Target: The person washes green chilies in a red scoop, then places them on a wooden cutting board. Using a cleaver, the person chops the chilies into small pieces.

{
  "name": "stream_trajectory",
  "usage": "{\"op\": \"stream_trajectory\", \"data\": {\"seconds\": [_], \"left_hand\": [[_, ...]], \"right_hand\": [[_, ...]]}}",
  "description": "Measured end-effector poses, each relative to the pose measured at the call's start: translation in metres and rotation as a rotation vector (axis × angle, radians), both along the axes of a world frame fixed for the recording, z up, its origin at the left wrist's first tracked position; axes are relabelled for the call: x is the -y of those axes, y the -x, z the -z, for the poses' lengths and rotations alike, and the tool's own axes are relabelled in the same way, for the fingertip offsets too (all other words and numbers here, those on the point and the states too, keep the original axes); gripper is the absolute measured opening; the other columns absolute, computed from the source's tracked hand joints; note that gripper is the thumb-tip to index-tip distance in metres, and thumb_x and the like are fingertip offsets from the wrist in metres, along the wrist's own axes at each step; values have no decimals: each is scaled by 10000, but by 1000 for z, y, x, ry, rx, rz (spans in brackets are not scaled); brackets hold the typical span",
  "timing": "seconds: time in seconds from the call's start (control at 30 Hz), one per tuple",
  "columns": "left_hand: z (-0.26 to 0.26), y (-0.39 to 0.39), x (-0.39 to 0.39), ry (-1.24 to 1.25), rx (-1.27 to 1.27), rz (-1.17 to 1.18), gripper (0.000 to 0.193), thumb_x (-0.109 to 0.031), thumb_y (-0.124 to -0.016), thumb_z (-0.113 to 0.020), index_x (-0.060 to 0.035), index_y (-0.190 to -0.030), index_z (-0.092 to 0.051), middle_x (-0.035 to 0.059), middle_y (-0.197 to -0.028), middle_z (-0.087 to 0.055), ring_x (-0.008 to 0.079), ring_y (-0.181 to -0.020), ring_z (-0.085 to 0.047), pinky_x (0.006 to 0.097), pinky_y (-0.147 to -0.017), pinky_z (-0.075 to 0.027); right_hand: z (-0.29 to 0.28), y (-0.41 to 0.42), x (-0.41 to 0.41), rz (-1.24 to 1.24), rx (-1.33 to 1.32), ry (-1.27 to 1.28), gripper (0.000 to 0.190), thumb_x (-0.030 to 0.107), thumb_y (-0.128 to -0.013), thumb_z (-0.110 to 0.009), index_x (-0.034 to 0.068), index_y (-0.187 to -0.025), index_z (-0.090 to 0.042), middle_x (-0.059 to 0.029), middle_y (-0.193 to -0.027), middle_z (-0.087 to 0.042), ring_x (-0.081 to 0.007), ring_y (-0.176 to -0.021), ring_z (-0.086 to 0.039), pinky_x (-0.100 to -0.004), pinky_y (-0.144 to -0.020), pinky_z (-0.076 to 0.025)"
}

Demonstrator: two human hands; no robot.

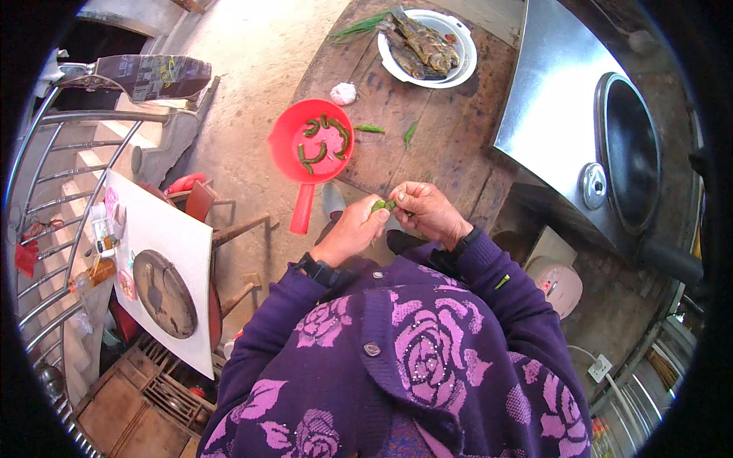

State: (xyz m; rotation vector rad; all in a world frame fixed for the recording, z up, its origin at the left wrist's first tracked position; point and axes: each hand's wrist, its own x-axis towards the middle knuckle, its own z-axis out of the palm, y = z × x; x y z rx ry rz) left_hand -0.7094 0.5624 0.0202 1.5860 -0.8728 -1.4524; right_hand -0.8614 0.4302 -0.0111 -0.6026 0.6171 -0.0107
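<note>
Both hands meet in front of my body, just off the near edge of a wooden table (378,154). My left hand (356,226) grips one end of a green chili pepper (379,206); the fingertips of my right hand (429,210) pinch its other end. A red plastic ladle (282,143) with several green peppers (342,137) in it is beyond my left hand. To its right, two green peppers (369,129) lie apart on the wood, and a garlic bulb (343,93) touches or nearly touches the ladle's rim. A small green piece (502,281) sits on my right sleeve.
At the table's far end are a white basin (471,63) of fish and some green stalks (361,27). A metal stove (538,114) with a large wok stands right. Left are a white-topped table (172,229) with a round chopping board (164,295), a wooden chair and a metal railing (109,117).
</note>
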Motion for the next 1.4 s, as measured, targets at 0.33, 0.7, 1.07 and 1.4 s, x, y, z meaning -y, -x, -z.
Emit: {"op": "stream_trajectory", "data": {"seconds": [0.33, 0.7, 1.07, 1.4], "left_hand": [[-6, -22, -8, 161, 298, 271, 192, -225, -946, -557, -33, -961, -552, 101, -749, -584, 236, -720, -606, 343, -660, -473], [-11, -116, 20, 13, 772, 76, 267, -237, -867, -664, -51, -1054, -620, 186, -852, -647, 344, -834, -659, 442, -730, -501], [-63, 12, 79, 566, 441, 554, 329, -341, -781, -726, -33, -886, -677, 168, -799, -666, 321, -791, -665, 419, -712, -511], [-44, 49, 78, 564, 480, 568, 198, -223, -793, -708, -60, -849, -610, 146, -745, -639, 335, -756, -660, 437, -671, -497]], "right_hand": [[20, -4, 1, -199, 213, -302, 234, 270, -955, -626, 36, -950, -617, -27, -738, -573, -97, -597, -468, -237, -521, -344], [0, -35, 7, -157, 100, -77, 174, 238, -954, -624, 69, -918, -610, -14, -842, -604, -93, -637, -513, -227, -548, -403], [40, -65, 11, -194, 485, 874, 154, 214, -924, -578, 62, -922, -599, -33, -874, -633, -136, -739, -606, -276, -634, -492], [64, -75, 5, -399, -203, 130, 145, 184, -913, -573, 48, -954, -602, -54, -881, -625, -145, -753, -593, -303, -653, -480]]}}
